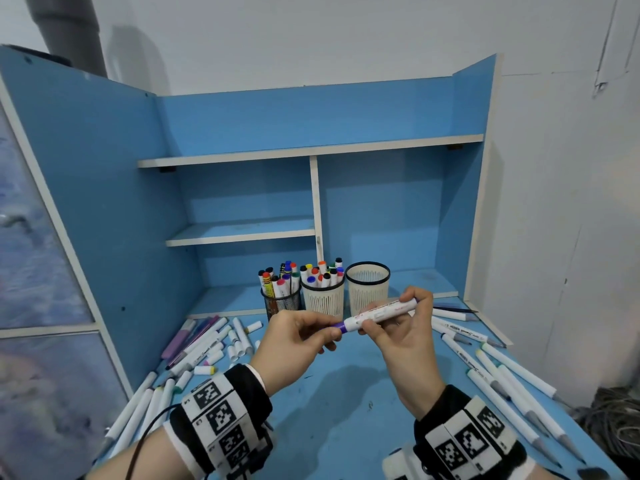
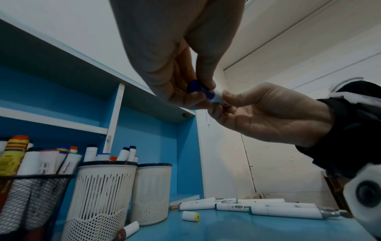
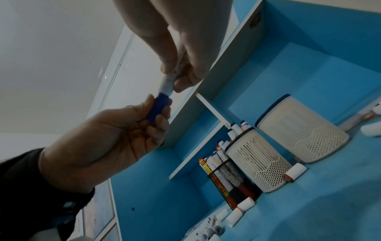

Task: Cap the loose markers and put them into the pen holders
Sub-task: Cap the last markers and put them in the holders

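While both hands hold it in the air above the middle of the desk (image 1: 339,403), one white marker (image 1: 381,314) lies almost level between them. The left hand (image 1: 294,341) pinches the purple cap (image 1: 341,327) between thumb and fingertips, and the cap sits on the marker's left end. The right hand (image 1: 403,332) has its fingers curled round the barrel, with a purple end poking out past them. Red print runs along the barrel, but it is too small to read.

Three pen holders stand in a row near the back edge of the desk, under the shelf unit (image 1: 311,150). A black mesh holder (image 1: 280,301) on the left and a white slotted holder (image 1: 323,297) in the middle are both packed with capped markers. Another white holder (image 1: 367,289) on the right, just beside it, shows no markers.

Loose white markers (image 1: 502,375) lie along the right edge of the desk, tips bare; more markers and separate caps (image 1: 207,344) are scattered toward the left edge. I cannot count either group exactly.
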Motion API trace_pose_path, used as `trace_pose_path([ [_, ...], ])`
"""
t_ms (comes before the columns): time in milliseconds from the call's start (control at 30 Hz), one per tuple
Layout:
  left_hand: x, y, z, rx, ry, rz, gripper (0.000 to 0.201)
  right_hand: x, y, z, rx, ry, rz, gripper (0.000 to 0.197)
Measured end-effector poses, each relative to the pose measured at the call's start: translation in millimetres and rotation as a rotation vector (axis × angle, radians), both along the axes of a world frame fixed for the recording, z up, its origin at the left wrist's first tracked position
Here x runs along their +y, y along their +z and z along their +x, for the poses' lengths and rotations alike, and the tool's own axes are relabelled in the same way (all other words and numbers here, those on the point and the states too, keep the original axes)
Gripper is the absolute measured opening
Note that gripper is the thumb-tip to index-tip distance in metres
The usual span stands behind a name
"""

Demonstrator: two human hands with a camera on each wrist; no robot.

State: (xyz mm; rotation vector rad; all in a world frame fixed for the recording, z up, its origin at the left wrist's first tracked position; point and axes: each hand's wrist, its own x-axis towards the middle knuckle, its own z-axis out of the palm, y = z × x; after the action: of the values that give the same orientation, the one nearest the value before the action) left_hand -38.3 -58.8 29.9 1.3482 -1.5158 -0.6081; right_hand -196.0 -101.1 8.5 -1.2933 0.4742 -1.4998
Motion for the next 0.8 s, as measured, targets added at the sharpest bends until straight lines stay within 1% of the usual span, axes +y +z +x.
trace_pose_path([
  [167,3,-2,8,0.026,-0.069,0.071,0.021,-1,-4,4,0.050,0.034,-0.024,0.055],
  [267,6,2,15,-0.024,-0.065,0.099,0.017,-5,-1,9,0.090,0.076,-0.025,0.055],
  [367,7,6,30,-0.188,-0.008,0.077,0.014,-11,6,20,0.187,0.035,-0.100,0.057],
  [467,12,8,55,-0.416,0.084,0.001,0.023,-20,15,30,0.272,-0.038,-0.191,0.057],
  [533,17,5,78,-0.544,0.137,-0.003,0.025,-31,24,36,0.331,-0.064,-0.242,0.059],
  [600,21,-3,105,-0.625,0.210,0.066,0.024,-43,30,43,0.406,-0.082,-0.284,0.058],
  [700,30,-19,144,-0.676,0.362,0.241,0.023,-61,36,53,0.517,-0.149,-0.366,0.063],
  [733,35,-25,155,-0.690,0.406,0.310,0.025,-66,37,57,0.555,-0.174,-0.392,0.062],
  [800,44,-37,173,-0.710,0.463,0.456,0.030,-76,38,63,0.620,-0.205,-0.417,0.054],
])
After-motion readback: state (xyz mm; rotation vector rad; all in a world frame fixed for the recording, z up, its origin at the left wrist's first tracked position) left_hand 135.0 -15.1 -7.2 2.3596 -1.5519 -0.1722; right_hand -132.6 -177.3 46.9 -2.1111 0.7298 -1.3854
